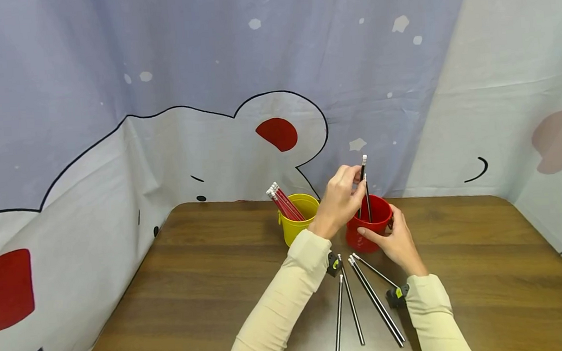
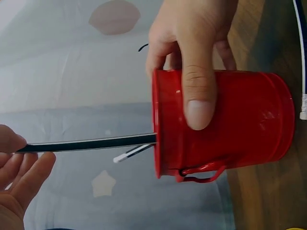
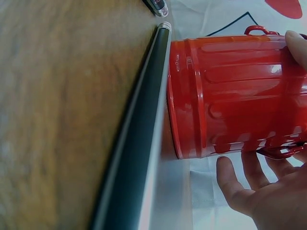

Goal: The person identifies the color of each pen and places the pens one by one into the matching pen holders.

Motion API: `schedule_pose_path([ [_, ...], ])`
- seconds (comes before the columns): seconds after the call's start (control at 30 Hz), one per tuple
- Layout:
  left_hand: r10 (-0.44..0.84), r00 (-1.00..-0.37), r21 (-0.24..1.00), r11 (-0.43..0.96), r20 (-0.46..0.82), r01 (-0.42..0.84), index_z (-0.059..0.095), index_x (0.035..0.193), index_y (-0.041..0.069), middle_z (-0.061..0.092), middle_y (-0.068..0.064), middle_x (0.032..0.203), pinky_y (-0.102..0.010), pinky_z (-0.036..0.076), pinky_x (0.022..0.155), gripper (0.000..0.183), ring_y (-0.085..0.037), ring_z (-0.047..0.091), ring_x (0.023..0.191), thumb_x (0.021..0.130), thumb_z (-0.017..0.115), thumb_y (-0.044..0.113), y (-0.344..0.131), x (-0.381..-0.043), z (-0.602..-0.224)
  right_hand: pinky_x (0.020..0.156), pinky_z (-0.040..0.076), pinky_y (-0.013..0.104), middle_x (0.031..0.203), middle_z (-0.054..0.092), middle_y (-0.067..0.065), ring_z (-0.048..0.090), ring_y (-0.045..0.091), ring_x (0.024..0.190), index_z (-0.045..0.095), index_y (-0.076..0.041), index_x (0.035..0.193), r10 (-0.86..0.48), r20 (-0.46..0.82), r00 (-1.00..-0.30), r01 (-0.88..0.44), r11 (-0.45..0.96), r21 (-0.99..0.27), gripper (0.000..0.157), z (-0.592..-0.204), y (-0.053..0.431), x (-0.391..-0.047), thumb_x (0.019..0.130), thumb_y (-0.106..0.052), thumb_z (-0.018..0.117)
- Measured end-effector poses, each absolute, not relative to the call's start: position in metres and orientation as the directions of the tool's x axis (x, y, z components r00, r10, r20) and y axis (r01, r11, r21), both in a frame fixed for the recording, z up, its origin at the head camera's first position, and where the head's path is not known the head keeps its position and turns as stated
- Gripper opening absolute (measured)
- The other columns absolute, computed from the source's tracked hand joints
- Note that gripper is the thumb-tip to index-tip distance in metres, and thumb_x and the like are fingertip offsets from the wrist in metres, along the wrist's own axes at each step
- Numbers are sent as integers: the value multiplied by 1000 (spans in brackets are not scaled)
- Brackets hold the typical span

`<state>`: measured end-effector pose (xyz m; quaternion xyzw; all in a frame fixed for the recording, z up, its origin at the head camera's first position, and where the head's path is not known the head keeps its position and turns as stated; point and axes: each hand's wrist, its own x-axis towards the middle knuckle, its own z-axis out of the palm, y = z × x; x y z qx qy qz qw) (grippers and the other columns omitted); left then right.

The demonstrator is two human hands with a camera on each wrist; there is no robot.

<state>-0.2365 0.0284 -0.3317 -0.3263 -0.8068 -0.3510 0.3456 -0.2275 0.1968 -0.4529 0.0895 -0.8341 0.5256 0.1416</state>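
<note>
Between the pinching left fingers (image 1: 341, 185), a pencil (image 2: 91, 143) is slanting down into the bucket (image 2: 249, 120) the right fingers (image 1: 399, 221) are gripping. Looking light, stiff and slick, it is inviting a hold near the eraser (image 1: 364, 157).

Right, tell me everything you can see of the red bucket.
The red bucket is glossy, painted metal or plastic by its look, with a lipped rim, a ribbed wall and a small loop handle on either side. It stands upright on the wooden table, right of the yellow bucket. The right hand grips it, thumb against its outer wall. A black pencil stands in it; the left hand pinches another whose lower end dips inside.
</note>
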Motion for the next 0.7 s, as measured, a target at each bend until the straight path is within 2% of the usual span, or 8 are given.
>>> schedule_pose_path([
  [0.3, 317, -623, 349, 610, 715, 711, 60, 103, -2, 57, -7, 90, -12, 46, 73, 18, -12, 56, 79, 87, 58, 4, 28, -234, -348, 91, 40, 45, 130, 40, 10, 45, 26, 112, 28, -11, 139, 2, 328, -945, -296, 427, -855, 85, -453, 196, -227, 73, -33, 77],
  [0.47, 320, -643, 360, 619, 696, 698, 60, 102, -2, 56, -5, 88, -14, 46, 71, 16, -11, 55, 77, 87, 58, 4, 29, -234, -359, 89, 40, 42, 130, 40, 10, 44, 25, 110, 29, -11, 139, 12, 327, -945, -289, 438, -851, 85, -453, 197, -226, 72, -34, 77],
  [0.7, 333, -666, 360, 637, 668, 681, 60, 102, 0, 57, -5, 89, -12, 46, 71, 17, -10, 54, 78, 87, 57, 5, 30, -233, -377, 88, 39, 42, 130, 41, 11, 44, 25, 109, 29, -11, 138, 11, 339, -941, -299, 447, -843, 85, -454, 196, -226, 72, -34, 78],
])
